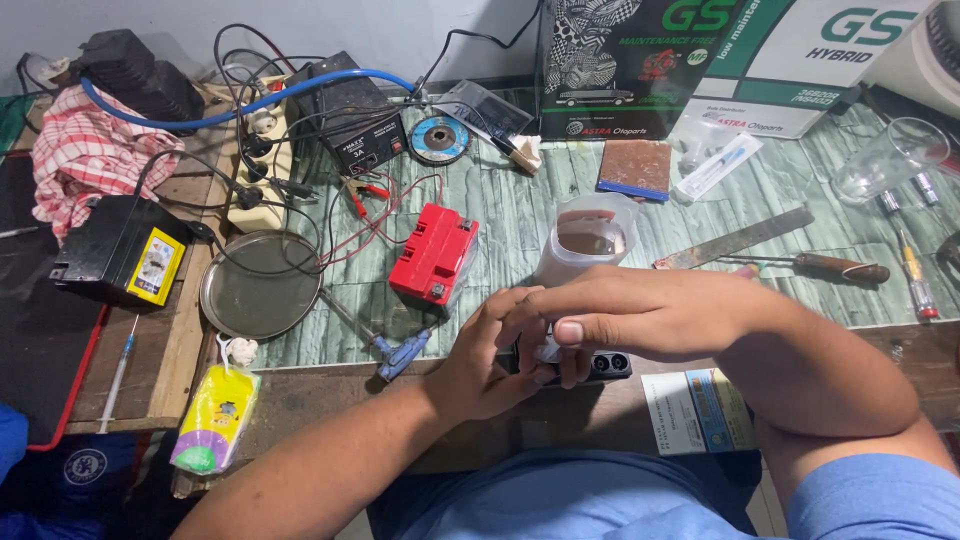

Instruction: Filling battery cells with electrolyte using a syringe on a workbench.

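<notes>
Hands meet at the near edge of the table (pixel 520 215), right in front of you. Your left hand (pixel 490 365) cups the near left side of a small black battery (pixel 610 365), fingers curled up against it, clamped on. Your right hand (pixel 640 315) lies across the top, fingers folded down over it, thumb forward, pinching something small and pale that I cannot make out. So both hands are closed on that one piece, which sits between them, mostly hidden; only its right end with two round sockets shows.

Just beyond your knuckles stands a translucent plastic jug (pixel 590 235), open on top. Left of it lies a red battery (pixel 435 252), untouched, and further left a round metal lid (pixel 258 285) and a black-and-yellow battery (pixel 125 255). A steel ruler (pixel 735 238) and a wooden-handled screwdriver (pixel 820 266) wait on the right.

By my judgement you're mid-job: top ports exposed, handling in progress, nothing hooked to the charger (pixel 350 125) at the far side yet.
</notes>
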